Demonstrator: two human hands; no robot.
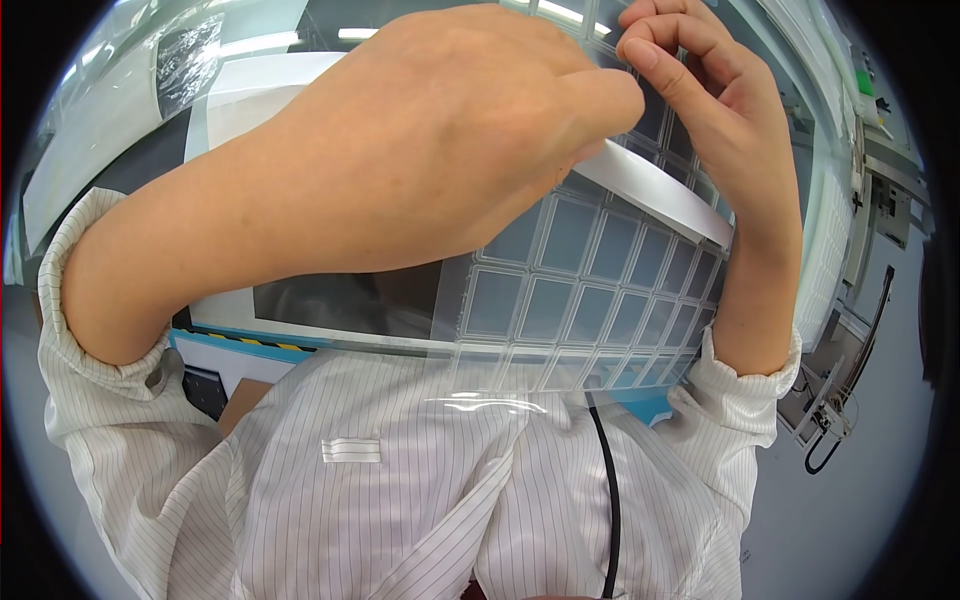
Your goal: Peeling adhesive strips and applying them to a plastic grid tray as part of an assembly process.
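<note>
Clear plastic grid-celled tray (521, 305) lay at approx. 3 o'clock, partly hidden. L hand (490, 125), 12 o'clock, showed its back; fingers mostly hidden, couldn't tell what it held. R hand (742, 120), approx. 2 o'clock, was narrow, thumb nr. fingertips; hold unclear. White strip (665, 195) crossed over tray btwn. hands.

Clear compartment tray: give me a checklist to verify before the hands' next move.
1. Clear compartment tray fully visible: not ok; the left hand and white strip cover parts.
2. Lower compartments free of hands: ok.
3. Left hand's grip on strip: cannot tell; its fingers are hidden.
4. Right hand holding anything: cannot tell.
5. Left sleeve cuff away from tray: ok.
</note>
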